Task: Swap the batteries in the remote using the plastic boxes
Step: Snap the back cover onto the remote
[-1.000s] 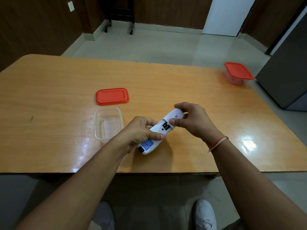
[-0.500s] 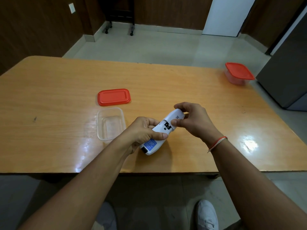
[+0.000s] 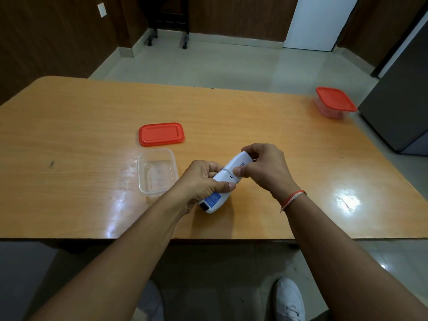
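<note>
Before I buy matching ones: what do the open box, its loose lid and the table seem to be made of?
Open box: clear, glossy plastic by its look; the table shows through its walls.
Loose lid: opaque red-orange plastic, smooth, with a moulded raised rim.
Table: wood or wood-look laminate, I cannot tell which; grain pattern under a glossy finish that mirrors the lights.

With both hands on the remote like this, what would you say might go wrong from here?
The remote is held above the table, gripped by the left hand and right hand; a slip could drop it. Anything that pops loose may miss the open clear box. The closed box sits near the table's far corner, easily knocked off.
</note>
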